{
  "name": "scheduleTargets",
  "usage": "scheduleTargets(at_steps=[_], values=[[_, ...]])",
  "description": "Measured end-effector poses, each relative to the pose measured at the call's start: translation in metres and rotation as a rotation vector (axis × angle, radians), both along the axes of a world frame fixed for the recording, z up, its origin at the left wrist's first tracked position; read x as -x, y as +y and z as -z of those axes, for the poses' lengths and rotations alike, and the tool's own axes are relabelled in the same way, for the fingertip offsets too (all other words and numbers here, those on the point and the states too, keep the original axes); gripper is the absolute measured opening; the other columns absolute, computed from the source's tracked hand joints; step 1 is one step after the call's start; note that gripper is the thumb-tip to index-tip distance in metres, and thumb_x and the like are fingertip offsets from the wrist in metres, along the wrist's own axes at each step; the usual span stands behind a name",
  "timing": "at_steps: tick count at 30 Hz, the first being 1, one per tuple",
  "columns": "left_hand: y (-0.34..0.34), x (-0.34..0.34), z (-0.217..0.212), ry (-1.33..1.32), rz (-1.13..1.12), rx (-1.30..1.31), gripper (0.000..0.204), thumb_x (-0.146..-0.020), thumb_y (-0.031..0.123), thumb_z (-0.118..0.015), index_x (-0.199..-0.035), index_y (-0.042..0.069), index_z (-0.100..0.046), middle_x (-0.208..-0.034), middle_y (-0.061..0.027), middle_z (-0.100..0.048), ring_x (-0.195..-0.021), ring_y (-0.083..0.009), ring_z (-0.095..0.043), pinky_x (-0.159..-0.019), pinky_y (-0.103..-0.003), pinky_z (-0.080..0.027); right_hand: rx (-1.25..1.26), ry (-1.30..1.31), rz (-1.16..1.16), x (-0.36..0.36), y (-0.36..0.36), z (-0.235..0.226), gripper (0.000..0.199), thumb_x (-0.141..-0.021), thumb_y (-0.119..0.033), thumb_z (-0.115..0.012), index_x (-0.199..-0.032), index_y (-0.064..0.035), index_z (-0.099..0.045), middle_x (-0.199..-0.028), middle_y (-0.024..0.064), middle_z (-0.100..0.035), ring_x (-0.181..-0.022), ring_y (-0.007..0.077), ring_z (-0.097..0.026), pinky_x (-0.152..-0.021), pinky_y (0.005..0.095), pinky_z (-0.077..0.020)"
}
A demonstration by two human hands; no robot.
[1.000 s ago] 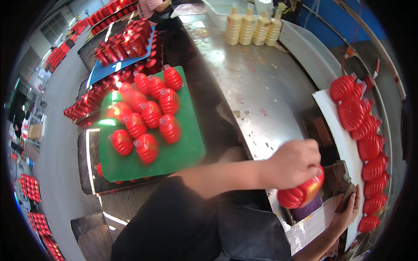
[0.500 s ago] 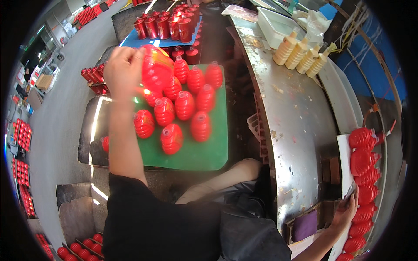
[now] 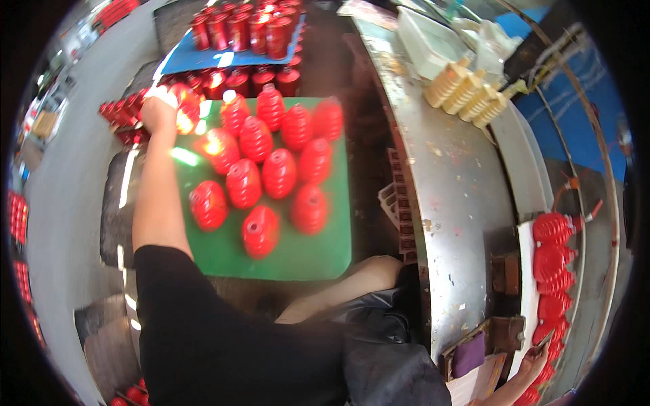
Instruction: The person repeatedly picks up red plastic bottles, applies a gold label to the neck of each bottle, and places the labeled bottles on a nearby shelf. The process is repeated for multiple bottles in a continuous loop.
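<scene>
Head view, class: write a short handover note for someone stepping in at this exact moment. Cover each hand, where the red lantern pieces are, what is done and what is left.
Left hand: stretched out to the far left corner of the green board, closed on a red lantern piece.
Right hand: low at the right edge by the white strip; whether it holds anything cannot be told.
Done: about a dozen lantern pieces stand in rows on the green board.
Left: a row of lantern pieces lies on the white strip; the near part of the board is bare.

cream ridged bottles (image 3: 468,95) stand on the steel counter (image 3: 460,196).
</scene>
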State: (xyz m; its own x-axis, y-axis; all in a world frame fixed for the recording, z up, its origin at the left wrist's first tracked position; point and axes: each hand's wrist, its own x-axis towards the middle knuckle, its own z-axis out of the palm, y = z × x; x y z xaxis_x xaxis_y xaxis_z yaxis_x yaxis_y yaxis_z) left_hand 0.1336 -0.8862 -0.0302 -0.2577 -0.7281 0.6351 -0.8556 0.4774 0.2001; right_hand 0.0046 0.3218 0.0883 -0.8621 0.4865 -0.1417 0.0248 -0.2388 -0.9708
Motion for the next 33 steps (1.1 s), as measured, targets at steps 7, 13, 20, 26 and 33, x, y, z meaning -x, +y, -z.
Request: scheduleTargets(at_steps=[7,13,20,26,33], values=[[-0.066,0.010,0.104,-0.818,0.224,0.195,0.044,-0.091,0.002,-0.054,-0.132,0.015,-0.063,-0.116,-0.0095,-0.063,-0.112,-0.0263,-0.061,-0.101,-0.037,-0.051,0.128,0.243,-0.092,-0.072,0.009,-0.013,0.036,-0.096,-0.002,-0.065,-0.132,-0.0009,-0.066,-0.130,0.0089,-0.073,-0.118,0.0190,-0.070,-0.108,0.0336,-0.0553],[-0.095,0.017,0.143,-0.145,0.340,-0.346,0.040,-0.105,0.041,-0.058,-0.109,0.004,-0.072,-0.100,-0.0224,-0.072,-0.092,-0.0425,-0.069,-0.081,-0.051,-0.053,-0.022,-0.007,0.262,-0.065,-0.049,-0.046,0.018,-0.094,-0.017,-0.065,-0.106,-0.0052,-0.073,-0.095,0.0058,-0.076,-0.084,0.0187,-0.071,-0.077,0.0308,-0.0584],[-0.078,0.048,0.121,-0.873,-0.189,-0.017,0.024,-0.096,0.031,-0.066,-0.080,0.017,-0.078,-0.073,0.0036,-0.073,-0.066,-0.0191,-0.074,-0.047,-0.036,-0.055,-0.701,-0.288,0.174,0.040,-0.122,-0.099,0.034,-0.096,-0.039,-0.069,-0.093,-0.0047,-0.070,-0.081,0.0096,-0.074,-0.074,0.0175,-0.071,-0.061,0.0342,-0.0524],[-0.027,0.035,0.065,-0.104,0.006,-0.016,0.024,-0.090,0.026,-0.066,-0.076,0.008,-0.075,-0.072,-0.0116,-0.074,-0.062,-0.0320,-0.070,-0.054,-0.047,-0.055,-1.771,-0.306,0.173,0.177,-0.164,-0.099,0.063,-0.096,-0.047,-0.065,-0.142,-0.0045,-0.055,-0.118,0.0244,-0.074,-0.113,0.0435,-0.069,-0.095,0.0495,-0.0551],[0.087,0.075,-0.031,0.351,0.648,0.323,0.027,-0.092,0.025,-0.066,-0.091,0.001,-0.077,-0.083,-0.0203,-0.075,-0.068,-0.0375,-0.068,-0.065,-0.049,-0.054,-1.781,-0.480,-0.045,0.250,-0.159,-0.086,0.050,-0.095,-0.047,-0.060,-0.115,-0.0034,-0.073,-0.110,0.0239,-0.075,-0.105,0.0420,-0.072,-0.093,0.0512,-0.0556]])
